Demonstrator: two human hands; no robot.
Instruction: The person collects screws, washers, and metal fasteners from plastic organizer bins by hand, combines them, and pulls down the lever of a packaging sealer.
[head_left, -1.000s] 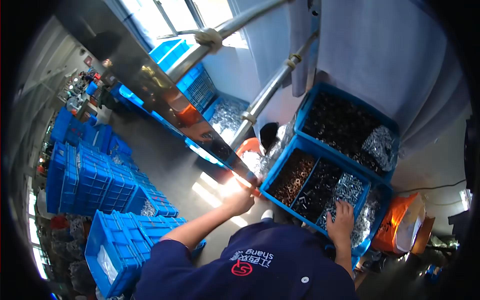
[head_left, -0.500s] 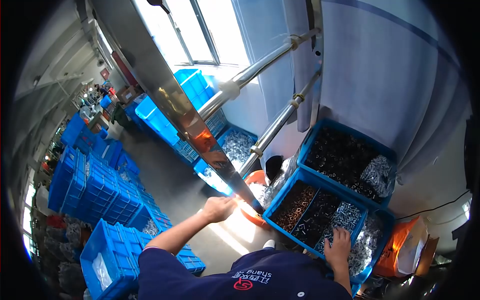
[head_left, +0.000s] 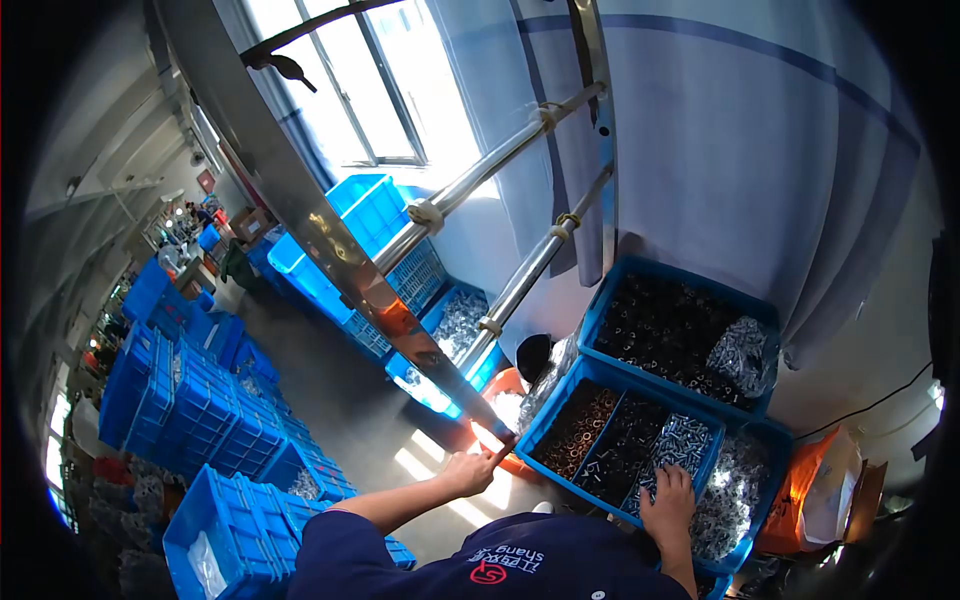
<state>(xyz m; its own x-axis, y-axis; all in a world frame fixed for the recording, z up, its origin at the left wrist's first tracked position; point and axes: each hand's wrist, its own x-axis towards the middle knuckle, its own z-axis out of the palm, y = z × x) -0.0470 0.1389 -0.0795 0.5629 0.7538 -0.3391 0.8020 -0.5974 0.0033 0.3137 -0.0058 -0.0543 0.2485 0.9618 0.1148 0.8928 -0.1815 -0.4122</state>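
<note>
My left hand (head_left: 468, 474) reaches forward beside the foot of the metal frame post (head_left: 400, 320), one finger stretched out and the others bent. Nothing shows in it, and whether the fingertip touches the post is unclear. My right hand (head_left: 668, 505) lies with spread fingers at the near end of the small silver screw-like parts (head_left: 682, 442); its fingertips partly cover them. They fill one section of a divided blue tray (head_left: 566, 482). Its other sections hold black pieces (head_left: 622, 455) and copper-coloured rings (head_left: 583, 432).
Behind the tray stands a blue bin of dark parts (head_left: 665, 330) with a bag of silver pieces (head_left: 742, 355). Clear plastic parts (head_left: 735, 490) lie to its right, near an orange bag (head_left: 805, 490). Stacked blue crates (head_left: 215, 400) stand left. Metal rails (head_left: 520, 285) cross ahead.
My left hand has moved right and down, and a finger now extends from its closed shape. My right hand stays at the silver parts, its fingers slightly shifted. The camera view has shifted.
</note>
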